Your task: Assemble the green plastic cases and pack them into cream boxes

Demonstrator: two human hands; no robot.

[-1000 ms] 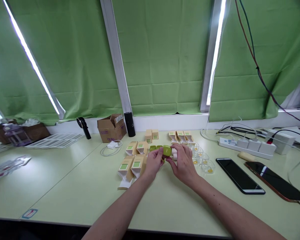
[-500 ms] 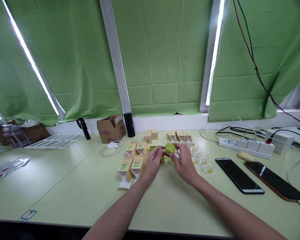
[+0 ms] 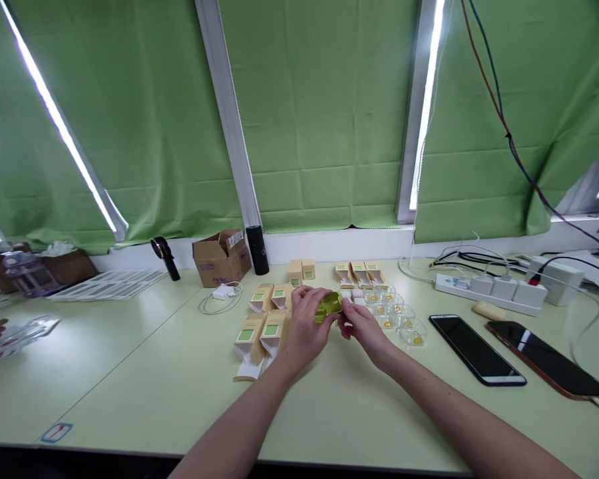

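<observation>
Left hand (image 3: 305, 324) grips green case (image 3: 330, 304) above counter (image 3: 154, 372), right hand (image 3: 368, 330) pinches its right edge, probably so two-sided support keeps it steady; boxes (image 3: 274, 327) left, clear cups (image 3: 412, 333) right, likely for easy reach

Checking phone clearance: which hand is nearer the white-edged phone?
Right. The right hand is left of the white-edged phone, at the right edge of the green case; the left hand is farther left, holding the case.

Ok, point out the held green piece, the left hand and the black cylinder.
Green piece (image 3: 329, 306), head view, inner surface.
Left hand (image 3: 304, 324), head view, back.
Black cylinder (image 3: 257, 251), head view, side wall.
</observation>
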